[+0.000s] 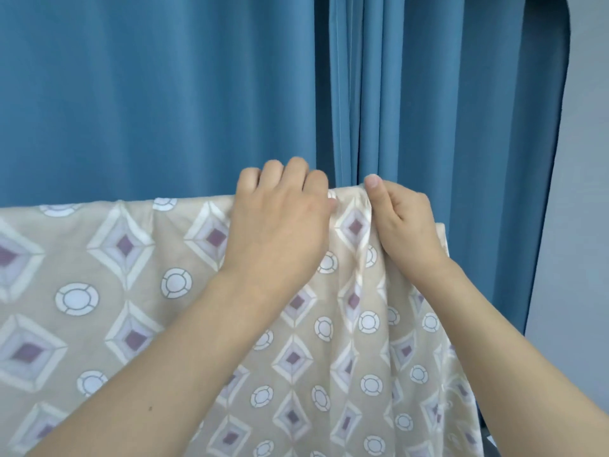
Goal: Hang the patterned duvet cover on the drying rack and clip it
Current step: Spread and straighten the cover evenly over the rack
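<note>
The patterned duvet cover (138, 291), beige with purple diamonds and white circles, hangs draped over a top edge that runs across the view; the rack bar under it is hidden by the cloth. My left hand (280, 219) lies on that top edge with its fingers curled over the far side. My right hand (402, 222) pinches a raised fold of the cover just to the right of it, thumb up. No clip is visible.
Blue curtains (164, 94) hang close behind the cover and fill the background. A pale wall (586, 192) shows at the far right. The cover's right edge (443, 239) ends just past my right hand.
</note>
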{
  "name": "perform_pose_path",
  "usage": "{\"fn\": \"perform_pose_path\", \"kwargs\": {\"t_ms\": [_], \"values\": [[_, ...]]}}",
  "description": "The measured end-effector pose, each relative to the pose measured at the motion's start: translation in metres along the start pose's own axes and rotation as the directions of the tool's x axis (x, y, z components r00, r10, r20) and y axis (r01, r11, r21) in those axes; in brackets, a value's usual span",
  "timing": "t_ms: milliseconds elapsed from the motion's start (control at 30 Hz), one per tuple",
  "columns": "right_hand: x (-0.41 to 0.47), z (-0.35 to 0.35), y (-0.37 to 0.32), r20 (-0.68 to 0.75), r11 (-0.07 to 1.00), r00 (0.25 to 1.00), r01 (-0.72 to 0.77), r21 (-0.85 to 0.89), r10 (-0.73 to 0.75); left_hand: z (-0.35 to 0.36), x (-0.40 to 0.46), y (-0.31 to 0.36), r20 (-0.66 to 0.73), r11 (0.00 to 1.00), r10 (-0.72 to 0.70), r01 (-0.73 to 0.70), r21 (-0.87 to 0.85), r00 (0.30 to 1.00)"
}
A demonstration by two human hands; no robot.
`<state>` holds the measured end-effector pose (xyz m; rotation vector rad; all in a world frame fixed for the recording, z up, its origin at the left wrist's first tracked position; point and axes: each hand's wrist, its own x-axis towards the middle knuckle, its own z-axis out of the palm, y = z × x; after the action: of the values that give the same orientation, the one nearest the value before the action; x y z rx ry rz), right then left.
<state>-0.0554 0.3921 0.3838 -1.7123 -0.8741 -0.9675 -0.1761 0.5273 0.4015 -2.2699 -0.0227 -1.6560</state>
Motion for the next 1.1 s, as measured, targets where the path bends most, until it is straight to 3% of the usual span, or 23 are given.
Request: {"fn": "perform_pose_path", "kwargs": {"t_ms": [267,433,533,667,733,800,867,933,1000,1100], "values": [[-0.002,0.008,0.002,-0.016,0.999,0.999,0.031,-0.021,-0.031,0.0,-0.014,-0.021,-0.065,0.997,0.058,-0.061,-0.045,0.996],[-0.009,0.008,-0.003,-0.045,0.994,0.993,0.106,0.0,-0.106,-0.025,-0.012,-0.019,-0.03,0.981,-0.072,0.066,-0.181,0.997],[-0.011,0.001,0.003,-0.06,0.993,0.992,0.113,-0.028,-0.114,-0.032,0.012,-0.014,-0.009,0.996,-0.073,0.072,-0.059,0.997],[-0.019,-0.005,0.012,-0.015,0.995,0.997,0.075,-0.058,-0.076,-0.016,0.028,-0.012,0.332,0.999,-0.039,0.034,0.02,0.942],[-0.024,-0.009,0.025,-0.045,0.982,0.996,0.062,-0.178,-0.071,-0.011,0.025,-0.012,0.369,0.997,-0.076,0.071,0.025,0.926],[-0.031,-0.019,0.044,-0.154,0.979,0.988,-0.041,-0.198,0.011,-0.013,0.023,-0.008,0.301,0.995,-0.101,0.102,0.014,0.948],[-0.044,-0.029,0.058,-0.187,0.97,0.952,-0.241,0.031,0.242,-0.012,0.027,0.0,0.266,0.99,-0.081,0.108,-0.088,0.961],[-0.066,-0.035,0.072,-0.043,0.903,0.92,-0.371,0.215,0.389,-0.006,0.041,0.015,0.269,0.981,0.004,0.048,-0.186,0.963],[-0.092,-0.037,0.085,0.122,0.847,0.888,-0.46,0.268,0.443,0.004,0.055,0.035,0.321,0.963,0.119,-0.03,-0.267,0.94],[-0.11,-0.042,0.102,0.102,0.811,0.855,-0.515,0.276,0.508,0.022,0.068,0.062,0.439,0.945,0.264,-0.139,-0.295,0.859]]}}
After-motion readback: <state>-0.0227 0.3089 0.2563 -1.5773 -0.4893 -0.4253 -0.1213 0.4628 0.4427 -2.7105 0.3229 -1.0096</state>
